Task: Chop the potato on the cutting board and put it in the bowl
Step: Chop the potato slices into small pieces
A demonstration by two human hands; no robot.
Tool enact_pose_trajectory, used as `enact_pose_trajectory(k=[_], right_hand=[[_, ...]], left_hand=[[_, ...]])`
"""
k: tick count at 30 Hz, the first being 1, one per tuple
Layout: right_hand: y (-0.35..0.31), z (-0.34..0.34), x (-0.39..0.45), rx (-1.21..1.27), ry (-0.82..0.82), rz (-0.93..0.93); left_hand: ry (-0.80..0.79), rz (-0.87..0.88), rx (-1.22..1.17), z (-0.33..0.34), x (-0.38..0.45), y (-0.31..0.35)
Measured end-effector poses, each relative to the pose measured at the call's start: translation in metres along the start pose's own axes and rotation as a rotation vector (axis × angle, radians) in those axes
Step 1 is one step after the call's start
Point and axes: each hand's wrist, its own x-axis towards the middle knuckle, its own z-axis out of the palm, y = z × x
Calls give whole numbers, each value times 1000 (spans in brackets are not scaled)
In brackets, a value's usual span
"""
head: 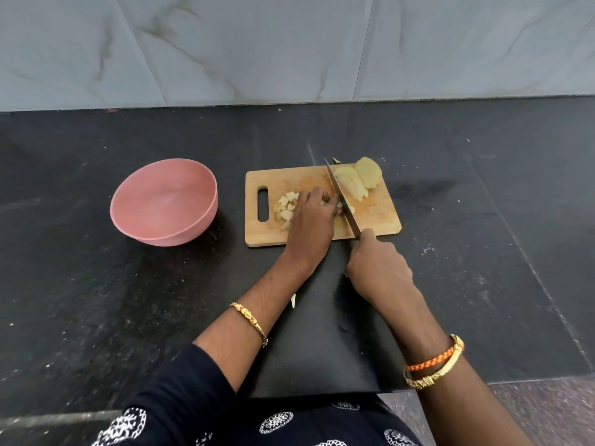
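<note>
Black stone counter (pixel 96 317) below grey-veined marble wall tiles (pixel 257 43)

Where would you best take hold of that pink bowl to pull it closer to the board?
Probably by the rim of the pink bowl on its right side, the edge nearest the cutting board. The bowl stands upright, open and empty, so fingers can hook over the thin rim from above. Both hands are busy now.

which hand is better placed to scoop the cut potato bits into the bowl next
Probably the left hand. It rests on the cutting board right beside the potato cubes and is on the side nearer the pink bowl. The right hand grips the knife.
</note>
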Motion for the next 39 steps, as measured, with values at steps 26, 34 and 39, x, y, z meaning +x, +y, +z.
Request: enact_pose_trajectory(k=[26, 34, 39], right_hand=[[-3, -2, 11, 49, 92, -108], [9, -8, 12, 126, 68, -113], [9, -12, 15, 214, 132, -157]], left_hand=[[3, -259, -290, -10, 1, 5], [-25, -274, -274, -13, 5, 3], [-34, -303, -282, -15, 8, 3]])
